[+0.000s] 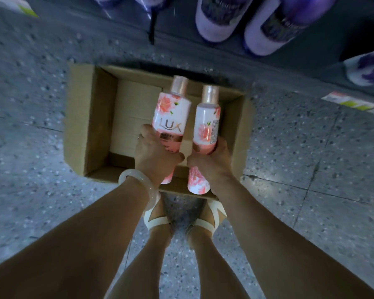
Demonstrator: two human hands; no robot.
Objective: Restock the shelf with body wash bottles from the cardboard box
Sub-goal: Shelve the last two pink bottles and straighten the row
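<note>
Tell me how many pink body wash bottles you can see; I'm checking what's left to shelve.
2. One pink bottle is in the left hand, the other bottle in the right hand, both above the cardboard box. The box floor looks bare, though the hands hide part of it.

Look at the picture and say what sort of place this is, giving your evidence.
Probably a shop aisle. Purple bottles stand in rows on a low shelf with price tags along its edge, and an open cardboard box sits on the speckled floor while each hand holds a pink bottle.
</note>
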